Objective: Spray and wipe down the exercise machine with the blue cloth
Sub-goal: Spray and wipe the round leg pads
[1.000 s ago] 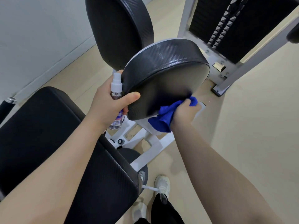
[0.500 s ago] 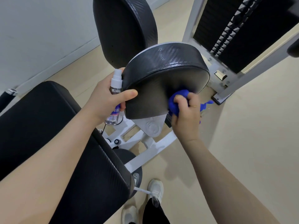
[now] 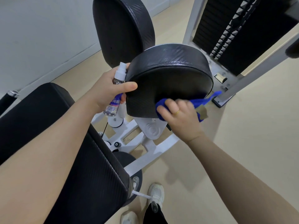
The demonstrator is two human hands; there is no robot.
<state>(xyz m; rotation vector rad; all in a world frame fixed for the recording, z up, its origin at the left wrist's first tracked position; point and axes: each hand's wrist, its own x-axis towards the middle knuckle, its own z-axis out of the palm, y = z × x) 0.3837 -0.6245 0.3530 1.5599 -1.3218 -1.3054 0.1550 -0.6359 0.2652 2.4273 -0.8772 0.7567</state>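
Observation:
A round black pad (image 3: 168, 75) of the exercise machine sits in the middle of the view on a white frame (image 3: 150, 143). My right hand (image 3: 179, 117) is closed on the blue cloth (image 3: 200, 101) and presses it against the pad's lower front face; one end of the cloth trails off to the right. My left hand (image 3: 106, 89) holds a small clear spray bottle (image 3: 116, 94) with a white nozzle upright at the pad's left edge, thumb resting on the pad.
A second tall black pad (image 3: 123, 28) stands behind. A long black cushion (image 3: 48, 143) runs under my left forearm. The weight stack (image 3: 234, 29) and its grey posts stand at the right rear. My white shoes (image 3: 155, 194) are on the beige floor below.
My right hand has moved with the cloth from under the pad's right edge up and leftward onto its lower front face. The left hand and bottle stay at the pad's left edge.

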